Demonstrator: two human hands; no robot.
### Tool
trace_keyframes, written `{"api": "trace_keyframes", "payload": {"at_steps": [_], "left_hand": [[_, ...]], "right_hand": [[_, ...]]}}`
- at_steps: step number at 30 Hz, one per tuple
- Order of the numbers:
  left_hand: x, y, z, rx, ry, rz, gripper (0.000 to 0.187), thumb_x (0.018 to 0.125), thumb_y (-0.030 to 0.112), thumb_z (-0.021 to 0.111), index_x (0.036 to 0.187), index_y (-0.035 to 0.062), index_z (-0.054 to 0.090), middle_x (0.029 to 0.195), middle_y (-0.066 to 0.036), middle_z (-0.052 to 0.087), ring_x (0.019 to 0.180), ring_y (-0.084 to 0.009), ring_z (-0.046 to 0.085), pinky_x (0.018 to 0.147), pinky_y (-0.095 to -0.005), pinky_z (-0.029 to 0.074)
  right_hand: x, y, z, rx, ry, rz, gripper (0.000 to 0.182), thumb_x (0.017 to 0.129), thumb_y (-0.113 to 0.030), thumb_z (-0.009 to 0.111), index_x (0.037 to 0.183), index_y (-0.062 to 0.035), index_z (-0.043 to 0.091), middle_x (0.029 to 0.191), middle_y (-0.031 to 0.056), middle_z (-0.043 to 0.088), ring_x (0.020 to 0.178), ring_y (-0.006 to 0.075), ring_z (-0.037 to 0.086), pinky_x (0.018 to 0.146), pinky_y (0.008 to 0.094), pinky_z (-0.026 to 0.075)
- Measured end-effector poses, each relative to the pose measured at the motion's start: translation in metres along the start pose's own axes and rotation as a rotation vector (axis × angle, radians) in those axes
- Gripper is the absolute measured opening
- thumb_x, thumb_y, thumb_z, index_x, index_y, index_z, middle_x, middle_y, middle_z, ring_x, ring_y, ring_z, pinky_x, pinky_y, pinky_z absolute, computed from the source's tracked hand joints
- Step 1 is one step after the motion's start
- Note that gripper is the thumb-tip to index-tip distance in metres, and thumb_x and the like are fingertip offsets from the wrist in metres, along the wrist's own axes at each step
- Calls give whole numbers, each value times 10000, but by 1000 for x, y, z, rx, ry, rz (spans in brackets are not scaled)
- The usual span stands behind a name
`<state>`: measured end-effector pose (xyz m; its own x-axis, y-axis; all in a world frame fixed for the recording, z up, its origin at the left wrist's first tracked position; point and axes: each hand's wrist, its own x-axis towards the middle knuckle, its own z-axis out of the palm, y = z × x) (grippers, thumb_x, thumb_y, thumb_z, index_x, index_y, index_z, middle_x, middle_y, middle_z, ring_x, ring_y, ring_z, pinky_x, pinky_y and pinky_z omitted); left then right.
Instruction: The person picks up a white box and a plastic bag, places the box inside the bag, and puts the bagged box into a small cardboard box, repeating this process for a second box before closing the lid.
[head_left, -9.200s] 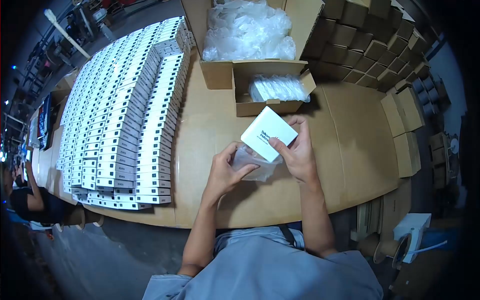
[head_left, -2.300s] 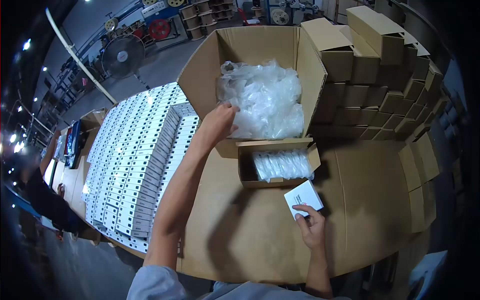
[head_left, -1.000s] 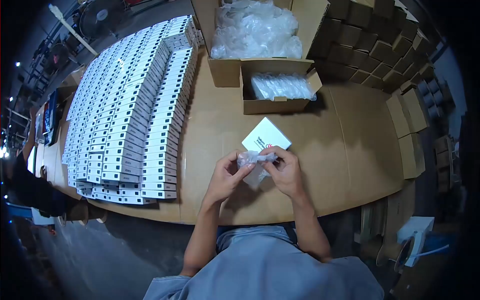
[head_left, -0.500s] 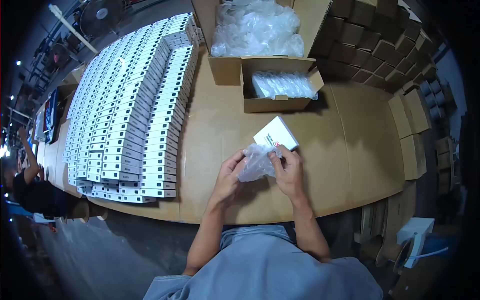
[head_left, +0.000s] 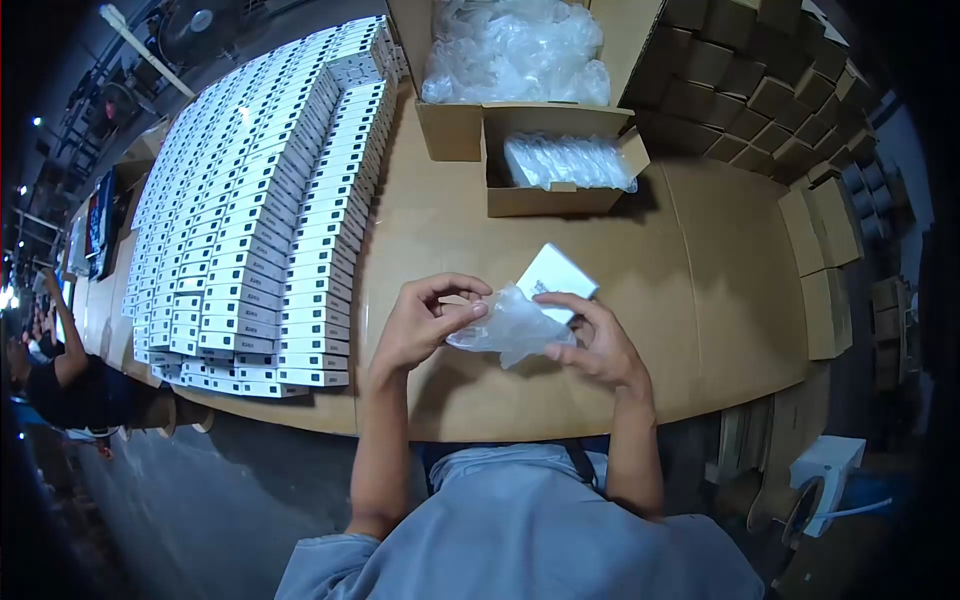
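Note:
A clear plastic bag (head_left: 512, 325) is stretched between my two hands above the cardboard-covered table. My left hand (head_left: 425, 322) pinches its left edge between thumb and fingers. On the other side, my right hand (head_left: 608, 348) grips the bag, with the thumb below and the fingers across its upper edge. Just beyond the bag lies a small flat white box (head_left: 565, 270). The bag and my right fingers cover its near part, and its print is mostly hidden.
Rows of stacked white boxes (head_left: 235, 220) fill the table's left side. Ahead stand an open carton (head_left: 550, 203) of plastic-wrapped items and a larger carton (head_left: 450, 135) full of clear bags. Brown boxes (head_left: 745, 75) are piled at the back right. Another person (head_left: 85, 390) is at far left.
My hands have moved apart, the left one leftward and the right one rightward, spreading the bag wider. The bag and right hand now cover the white box's printed part.

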<state>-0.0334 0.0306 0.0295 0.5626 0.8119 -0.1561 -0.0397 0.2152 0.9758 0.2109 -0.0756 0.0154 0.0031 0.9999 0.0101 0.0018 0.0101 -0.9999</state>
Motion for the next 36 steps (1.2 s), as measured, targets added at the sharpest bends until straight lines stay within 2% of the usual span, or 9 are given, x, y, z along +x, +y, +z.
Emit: {"api": "trace_keyframes", "payload": {"at_steps": [3,6,10,12,21,25,28,31,36], "left_hand": [[6,12,-7,105,-121,19,363,851,-14,781,1195,-10,668,1002,-22,641,724,-44,626,532,-202,451],[17,6,-31,130,212,156,374,961,80,668,1316,15,571,1123,-34,548,669,-56,590,558,-203,454],[10,-26,-12,-236,200,187,432,1048,243,548,1378,-32,499,1245,-122,562,1027,-188,634,790,-299,560],[-2,-28,31,93,148,154,454,920,86,750,1318,-28,563,1133,-83,649,1032,-125,632,861,-251,544],[-9,-40,19,-87,290,118,271,872,-81,652,1134,-17,620,945,-22,595,852,-49,582,750,-192,490],[-5,-15,10,537,560,521,215,863,24,723,1053,-23,636,950,-84,616,803,-144,602,723,-285,499],[1,43,39,974,374,824,266,884,104,761,1095,-8,644,994,-118,662,905,-194,633,790,-327,511],[13,57,46,1262,169,604,293,892,226,770,1001,-25,667,885,-166,696,829,-268,671,757,-372,533],[43,57,34,893,-113,465,366,948,275,724,796,-50,651,620,-186,610,534,-302,627,565,-402,496]], "right_hand": [[1,21,-9,-252,-112,197,248,964,-107,720,1131,73,690,1018,45,677,915,95,612,790,238,493],[3,26,3,-18,58,123,248,957,-177,743,1065,46,746,833,2,662,747,65,527,646,252,437],[6,21,36,110,373,5,259,1012,-197,688,1044,52,750,853,-20,673,761,47,536,665,226,439],[5,21,45,79,423,5,270,1020,-216,679,1046,41,755,871,-21,679,786,47,553,693,218,455],[3,25,40,60,612,-76,242,1005,-195,695,1028,41,746,845,3,682,741,62,541,669,252,449],[0,42,29,-338,630,-142,191,944,-158,747,1004,24,755,853,113,745,710,178,640,671,326,492],[-1,28,34,-542,630,-204,166,898,-128,770,1002,0,761,889,174,751,730,291,690,679,382,516],[2,14,41,-612,612,-320,139,880,-90,765,1005,-30,765,879,164,750,714,318,697,682,395,519],[1,5,30,-638,392,-354,156,859,-76,769,999,-19,733,861,161,724,767,355,666,706,406,528]]}}
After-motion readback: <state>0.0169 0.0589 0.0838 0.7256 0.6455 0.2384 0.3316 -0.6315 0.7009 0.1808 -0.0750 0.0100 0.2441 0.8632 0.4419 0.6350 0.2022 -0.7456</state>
